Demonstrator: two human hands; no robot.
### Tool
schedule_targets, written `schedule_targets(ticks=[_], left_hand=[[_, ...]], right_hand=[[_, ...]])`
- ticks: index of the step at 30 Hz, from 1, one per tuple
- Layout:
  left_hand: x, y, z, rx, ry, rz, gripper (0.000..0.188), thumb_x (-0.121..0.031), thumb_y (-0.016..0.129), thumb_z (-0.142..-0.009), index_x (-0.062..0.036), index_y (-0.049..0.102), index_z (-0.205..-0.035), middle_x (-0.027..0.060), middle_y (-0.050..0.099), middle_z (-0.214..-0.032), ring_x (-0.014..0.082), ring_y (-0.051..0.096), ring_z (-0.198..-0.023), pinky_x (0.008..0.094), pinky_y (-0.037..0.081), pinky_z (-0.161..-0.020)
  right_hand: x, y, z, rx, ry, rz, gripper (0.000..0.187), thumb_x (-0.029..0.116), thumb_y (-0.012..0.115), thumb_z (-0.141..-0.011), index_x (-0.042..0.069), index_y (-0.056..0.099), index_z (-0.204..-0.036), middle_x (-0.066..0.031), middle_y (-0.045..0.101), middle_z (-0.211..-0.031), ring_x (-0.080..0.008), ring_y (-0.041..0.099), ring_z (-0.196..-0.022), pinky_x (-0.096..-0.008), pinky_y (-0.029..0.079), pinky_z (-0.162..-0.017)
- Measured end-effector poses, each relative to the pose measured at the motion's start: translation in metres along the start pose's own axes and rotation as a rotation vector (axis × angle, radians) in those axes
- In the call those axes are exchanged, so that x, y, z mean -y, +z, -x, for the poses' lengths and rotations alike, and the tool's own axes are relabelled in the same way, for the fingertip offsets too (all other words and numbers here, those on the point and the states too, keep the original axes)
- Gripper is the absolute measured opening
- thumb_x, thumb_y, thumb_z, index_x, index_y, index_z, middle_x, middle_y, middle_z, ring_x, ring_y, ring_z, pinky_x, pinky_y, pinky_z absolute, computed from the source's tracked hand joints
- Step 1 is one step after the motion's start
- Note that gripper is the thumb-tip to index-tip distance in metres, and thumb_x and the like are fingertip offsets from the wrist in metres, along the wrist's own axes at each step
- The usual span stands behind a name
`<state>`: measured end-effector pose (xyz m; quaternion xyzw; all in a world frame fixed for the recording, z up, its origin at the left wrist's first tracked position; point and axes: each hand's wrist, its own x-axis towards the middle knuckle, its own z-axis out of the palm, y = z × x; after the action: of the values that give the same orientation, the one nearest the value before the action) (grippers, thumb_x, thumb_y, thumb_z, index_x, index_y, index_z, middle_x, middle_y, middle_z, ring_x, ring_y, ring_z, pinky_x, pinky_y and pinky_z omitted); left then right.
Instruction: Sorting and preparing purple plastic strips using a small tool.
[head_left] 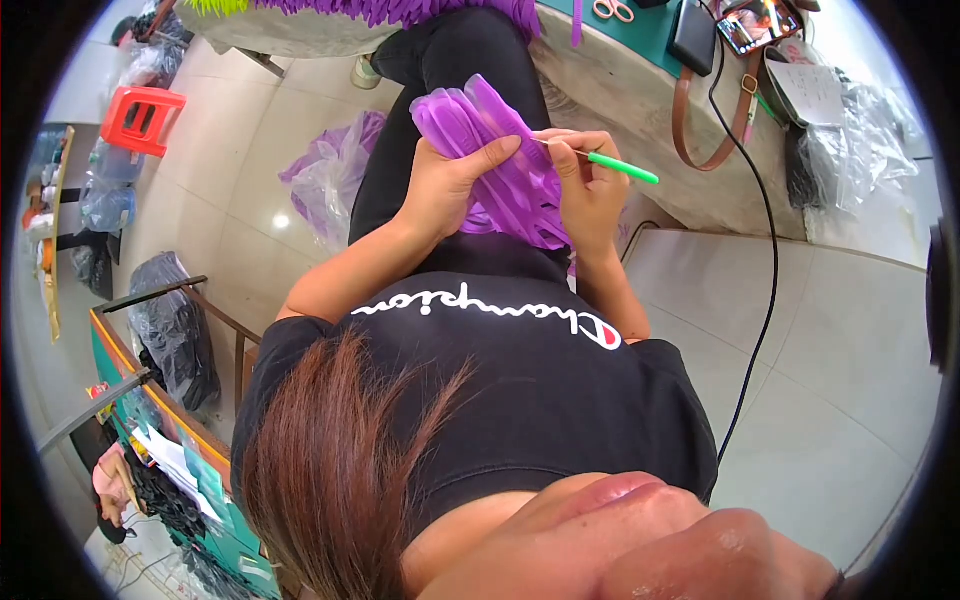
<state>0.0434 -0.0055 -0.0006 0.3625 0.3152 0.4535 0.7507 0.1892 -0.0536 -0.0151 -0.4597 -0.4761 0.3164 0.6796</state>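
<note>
My left hand (445, 188) is closed round a bundle of glossy purple strips (478, 125) above my lap, its thumb pressed on top. The strips look soft and flexible, and their lower part hangs down over my legs. Between the thumb and fingers of my right hand (592, 190) is a slim tool with a green handle (625, 168) and a thin metal shaft. The handle sticks out to the right, while the shaft points left to the edge of the bundle. Its tip is too small to make out.
A table (650, 40) at the far side bears purple fringe (350, 10), pink-handled scissors (613, 10), a black power bank-like block (693, 38) and a phone (758, 25). A brown strap (690, 150) and a black cable (765, 220) hang at right. A red stool (143, 120) stands left; a plastic bag (335, 185) lies on the floor.
</note>
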Motion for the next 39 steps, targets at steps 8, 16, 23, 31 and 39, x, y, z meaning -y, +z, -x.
schedule_targets(ticks=[8,16,23,31,39], left_hand=[[-0.001,-0.003,-0.001,0.146,0.008,-0.186,0.017,-0.007,0.072,-0.079,0.0018,0.064,-0.092,0.0047,0.064,-0.077,0.0115,0.061,-0.069,0.025,0.049,-0.066],[0.002,-0.019,-0.001,0.45,-0.193,-0.608,0.018,-0.007,0.073,-0.076,0.0002,0.064,-0.09,0.0018,0.064,-0.078,0.0086,0.058,-0.073,0.0269,0.048,-0.072],[-0.002,-0.014,-0.001,0.448,-0.218,-0.536,0.02,-0.011,0.071,-0.08,0.0007,0.063,-0.094,0.0031,0.064,-0.081,0.0094,0.059,-0.074,0.0269,0.048,-0.072],[-0.003,0.001,-0.004,0.127,0.011,-0.051,0.014,-0.014,0.064,-0.087,-0.0003,0.06,-0.09,0.0068,0.065,-0.08,0.0141,0.062,-0.073,0.0278,0.05,-0.069],[0.003,0.003,-0.003,-0.018,0.059,-0.013,0.01,-0.007,0.065,-0.086,-0.0031,0.06,-0.094,0.0048,0.065,-0.086,0.0127,0.063,-0.079,0.0268,0.05,-0.072]], right_hand=[[-0.007,-0.022,-0.031,-0.065,-0.57,0.529,0.003,0.002,0.061,-0.087,0.0,0.059,-0.088,-0.0156,0.068,-0.089,-0.0208,0.067,-0.081,-0.0301,0.052,-0.072],[-0.008,-0.079,-0.116,-0.382,-0.724,0.51,0.008,0.004,0.06,-0.088,-0.003,0.058,-0.086,-0.0161,0.068,-0.085,-0.0204,0.067,-0.077,-0.0291,0.055,-0.073],[-0.003,-0.081,-0.109,-0.138,-0.21,0.373,0.013,0.01,0.06,-0.09,-0.002,0.063,-0.088,-0.0098,0.067,-0.081,-0.0121,0.059,-0.063,-0.0199,0.046,-0.057],[0.008,-0.024,-0.027,0.06,-0.283,0.239,0.011,0.008,0.066,-0.085,-0.001,0.063,-0.089,-0.0075,0.063,-0.083,-0.014,0.059,-0.07,-0.0241,0.048,-0.062],[0.005,-0.01,-0.02,0.169,-0.781,0.573,0.02,0.001,0.076,-0.065,0.002,0.068,-0.084,-0.0088,0.062,-0.081,-0.0194,0.059,-0.067,-0.0278,0.047,-0.057]])
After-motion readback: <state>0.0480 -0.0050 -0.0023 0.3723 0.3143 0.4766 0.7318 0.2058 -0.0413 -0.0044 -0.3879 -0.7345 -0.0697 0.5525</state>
